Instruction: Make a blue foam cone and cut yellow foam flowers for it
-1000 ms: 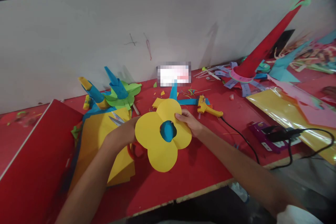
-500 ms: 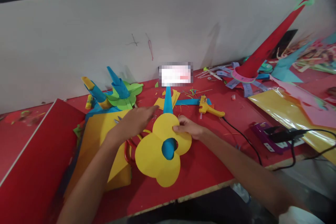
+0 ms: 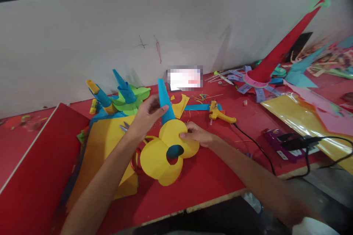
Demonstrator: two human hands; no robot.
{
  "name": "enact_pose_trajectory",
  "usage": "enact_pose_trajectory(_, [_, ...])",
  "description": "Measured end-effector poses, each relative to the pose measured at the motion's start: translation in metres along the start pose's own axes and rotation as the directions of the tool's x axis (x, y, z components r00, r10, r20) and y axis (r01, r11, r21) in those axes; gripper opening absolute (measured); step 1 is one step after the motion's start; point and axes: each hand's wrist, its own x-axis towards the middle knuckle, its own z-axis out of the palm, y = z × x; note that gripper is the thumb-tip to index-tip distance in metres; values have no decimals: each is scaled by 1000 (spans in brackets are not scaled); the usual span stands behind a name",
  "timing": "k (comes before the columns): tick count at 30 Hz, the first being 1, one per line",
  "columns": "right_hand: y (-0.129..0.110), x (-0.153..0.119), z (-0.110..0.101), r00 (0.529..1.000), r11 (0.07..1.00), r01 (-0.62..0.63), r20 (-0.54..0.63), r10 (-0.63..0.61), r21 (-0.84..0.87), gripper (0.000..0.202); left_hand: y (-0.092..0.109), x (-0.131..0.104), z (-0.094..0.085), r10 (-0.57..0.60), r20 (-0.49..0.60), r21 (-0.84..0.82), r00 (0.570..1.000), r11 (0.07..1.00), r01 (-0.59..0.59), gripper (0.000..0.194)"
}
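Observation:
A yellow flower-shaped paper (image 3: 150, 158) with a round hole in its middle is tilted above the red table. My right hand (image 3: 199, 134) pinches its upper right petal, thumb on top. Behind the flower a blue paper cone (image 3: 165, 101) rises, and its dark blue wide end shows through the hole. My left hand (image 3: 147, 114) has closed on the cone's left side, with the thumb on its front. Partly under the flower and my left forearm lie scissors (image 3: 134, 159) with red and yellow handles.
A yellow glue gun (image 3: 222, 114) with a black cable lies right of the hands. Yellow sheets (image 3: 103, 147) and a red board (image 3: 41, 169) are at left. Behind stand a blue cone with green petals (image 3: 128, 97) and a lit screen (image 3: 184, 78). A tall red cone (image 3: 286, 44) leans at right.
My left hand has gone from open beside the cone to gripping it. The cone's top has tipped left, and the flower has shifted slightly left and tilted.

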Motion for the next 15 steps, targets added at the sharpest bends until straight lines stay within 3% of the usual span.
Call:
enact_pose_trajectory(3, [3,2,-7,995,996,33,-100,-25,79,44,2,1,-11,155,-109,-48,982,986,-161,37])
enact_pose_trajectory(7, [5,7,-17,951,971,168,-287,-114,172,41,-2,2,-22,291,-143,-57,946,952,-302,37])
enact_pose_trajectory(12, [-3,10,-20,877,938,284,-450,-171,197,46,5,4,-29,365,-139,-6,921,929,-370,41])
enact_pose_trajectory(15, [-13,6,-17,850,929,335,-477,-225,159,48,13,6,-35,386,-175,17,906,921,-389,40])
